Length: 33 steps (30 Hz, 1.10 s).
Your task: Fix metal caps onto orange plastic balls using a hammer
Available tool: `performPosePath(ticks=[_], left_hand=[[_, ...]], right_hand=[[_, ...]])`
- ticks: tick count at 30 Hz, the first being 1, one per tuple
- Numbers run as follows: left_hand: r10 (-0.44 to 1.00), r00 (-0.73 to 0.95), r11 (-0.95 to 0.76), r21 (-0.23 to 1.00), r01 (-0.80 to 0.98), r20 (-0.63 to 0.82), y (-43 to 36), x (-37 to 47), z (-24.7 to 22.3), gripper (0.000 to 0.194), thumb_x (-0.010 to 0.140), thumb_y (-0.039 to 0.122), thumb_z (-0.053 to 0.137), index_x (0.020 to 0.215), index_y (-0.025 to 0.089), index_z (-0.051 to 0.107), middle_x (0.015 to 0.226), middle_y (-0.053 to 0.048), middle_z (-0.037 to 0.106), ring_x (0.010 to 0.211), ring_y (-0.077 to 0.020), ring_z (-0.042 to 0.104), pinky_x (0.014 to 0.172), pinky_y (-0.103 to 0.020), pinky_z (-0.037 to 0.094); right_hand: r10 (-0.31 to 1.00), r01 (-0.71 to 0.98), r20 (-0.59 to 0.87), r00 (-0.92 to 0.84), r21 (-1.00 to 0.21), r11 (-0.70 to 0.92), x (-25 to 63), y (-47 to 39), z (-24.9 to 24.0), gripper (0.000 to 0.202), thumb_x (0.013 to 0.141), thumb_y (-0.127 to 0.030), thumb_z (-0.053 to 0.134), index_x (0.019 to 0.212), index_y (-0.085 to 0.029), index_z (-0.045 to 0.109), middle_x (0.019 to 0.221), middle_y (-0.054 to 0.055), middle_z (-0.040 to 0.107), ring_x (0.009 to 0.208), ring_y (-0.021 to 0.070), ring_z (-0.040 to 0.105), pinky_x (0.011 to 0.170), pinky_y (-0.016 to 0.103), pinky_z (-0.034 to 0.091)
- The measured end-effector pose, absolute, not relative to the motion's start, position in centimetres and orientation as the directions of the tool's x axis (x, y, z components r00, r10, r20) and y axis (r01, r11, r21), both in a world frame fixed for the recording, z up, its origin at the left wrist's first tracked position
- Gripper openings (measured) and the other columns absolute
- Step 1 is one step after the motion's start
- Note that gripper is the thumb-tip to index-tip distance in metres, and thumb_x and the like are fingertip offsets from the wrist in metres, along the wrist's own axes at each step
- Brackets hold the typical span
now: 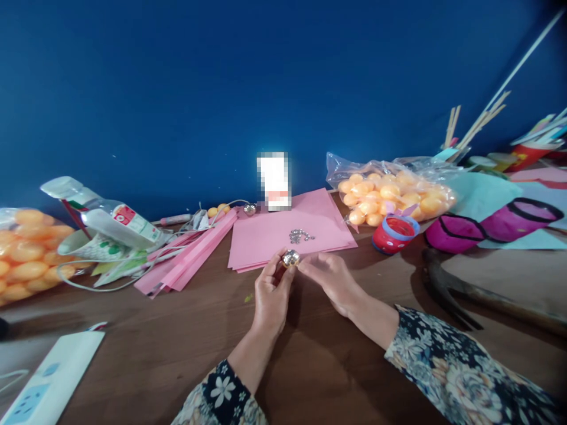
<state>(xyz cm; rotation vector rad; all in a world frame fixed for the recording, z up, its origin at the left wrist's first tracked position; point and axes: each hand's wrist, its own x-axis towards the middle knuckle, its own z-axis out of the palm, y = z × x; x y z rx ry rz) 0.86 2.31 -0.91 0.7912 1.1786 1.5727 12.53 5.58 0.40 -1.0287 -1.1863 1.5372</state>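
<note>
A small ball covered in shiny silver pieces (291, 258) is gripped between the thumb and fingers of my left hand (271, 292). My right hand (332, 277) is at the ball's right side, thumb and fingers pinched together against or very near it; anything between those fingertips is too small to make out. Just beyond the hands, a little heap of loose silver pieces (301, 236) lies on stacked pink paper sheets (266, 233). A second silver-covered ball (249, 209) rests at the sheets' back left corner.
Bags of orange balls stand left (31, 254) and right (390, 195). Folded pink paper strips (190, 254), a plastic bottle (128, 221) and cables lie left. On the right are a red pot (394, 233), magenta pouches (456, 232) and a hammer (447, 289). A power strip (57, 372) sits front left.
</note>
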Motion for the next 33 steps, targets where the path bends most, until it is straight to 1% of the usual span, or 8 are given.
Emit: performPosePath(ticks=[9,15,20,23,25,29,31,33], left_hand=[[0.95,-0.313,-0.072,0.962,-0.263,-0.014,2.2,1.0,-0.8,0.046,0.069,0.022,0.065,0.114,0.02,0.056,0.113,-0.007,0.062,0.107,-0.021,0.054,0.096,-0.035,0.038],[0.953,-0.296,-0.052,0.932,-0.358,-0.06,2.2,1.0,-0.9,0.049,0.071,0.024,0.064,0.119,0.022,0.052,0.119,-0.007,0.058,0.111,-0.0212,0.052,0.097,-0.036,0.037],[0.962,-0.26,-0.036,0.898,-0.438,-0.088,2.2,0.9,-0.8,0.049,0.072,0.026,0.064,0.119,0.021,0.051,0.114,-0.008,0.061,0.107,-0.0206,0.055,0.095,-0.036,0.039],[0.957,-0.275,-0.031,0.907,-0.421,-0.095,2.2,0.9,-0.8,0.05,0.071,0.026,0.065,0.118,0.021,0.051,0.111,-0.009,0.062,0.105,-0.0215,0.056,0.094,-0.037,0.04],[0.954,-0.284,-0.028,0.919,-0.393,-0.092,2.3,0.8,-0.9,0.049,0.071,0.026,0.064,0.118,0.02,0.051,0.111,-0.009,0.062,0.105,-0.022,0.056,0.094,-0.038,0.04],[0.953,-0.297,-0.042,0.938,-0.344,-0.067,2.4,0.9,-0.9,0.044,0.072,0.027,0.063,0.114,0.02,0.054,0.11,-0.008,0.062,0.104,-0.0223,0.056,0.093,-0.038,0.041],[0.947,-0.313,-0.04,0.945,-0.324,-0.067,2.4,0.9,-0.9,0.042,0.072,0.028,0.063,0.112,0.019,0.056,0.107,-0.008,0.064,0.101,-0.0214,0.058,0.092,-0.037,0.042],[0.948,-0.309,-0.029,0.95,-0.312,-0.072,2.4,0.9,-0.8,0.043,0.071,0.028,0.064,0.112,0.019,0.057,0.104,-0.007,0.065,0.097,-0.0204,0.06,0.091,-0.036,0.042]], right_hand=[[0.97,-0.181,-0.094,-0.222,-0.974,-0.135,12.3,5.8,0.3,0.02,0.066,-0.033,0.07,0.071,-0.014,0.063,0.075,0.004,0.068,0.075,0.0175,0.061,0.074,0.031,0.046],[0.968,-0.244,-0.065,-0.243,-0.961,-0.126,12.0,5.9,0.3,0.019,0.068,-0.03,0.068,0.076,-0.016,0.059,0.08,0.003,0.067,0.077,0.0165,0.062,0.075,0.03,0.048],[0.97,-0.198,-0.015,-0.241,-0.978,-0.065,11.9,5.7,0.1,0.02,0.068,-0.027,0.068,0.08,-0.018,0.055,0.081,0.003,0.066,0.077,0.0167,0.062,0.072,0.029,0.049],[0.973,-0.152,0.021,-0.231,-0.988,-0.014,11.9,5.5,0.1,0.02,0.069,-0.027,0.067,0.08,-0.019,0.053,0.08,0.002,0.065,0.075,0.0161,0.062,0.07,0.028,0.05],[0.973,-0.134,0.056,-0.223,-0.991,0.026,11.9,5.4,0.0,0.022,0.07,-0.026,0.067,0.087,-0.019,0.053,0.084,0.002,0.064,0.076,0.0158,0.062,0.07,0.028,0.051],[0.954,-0.116,0.142,-0.263,-0.987,0.114,11.9,5.3,-0.5,0.03,0.075,-0.024,0.062,0.103,-0.021,0.053,0.102,0.006,0.061,0.088,0.0173,0.062,0.078,0.03,0.05],[0.947,-0.095,0.171,-0.272,-0.984,0.15,11.9,5.2,-0.7,0.03,0.076,-0.023,0.06,0.105,-0.021,0.053,0.108,0.007,0.059,0.093,0.0181,0.06,0.082,0.031,0.049],[0.947,-0.081,0.186,-0.263,-0.982,0.17,11.9,5.2,-0.8,0.031,0.076,-0.022,0.061,0.106,-0.021,0.053,0.108,0.007,0.06,0.094,0.0182,0.06,0.083,0.031,0.049]])
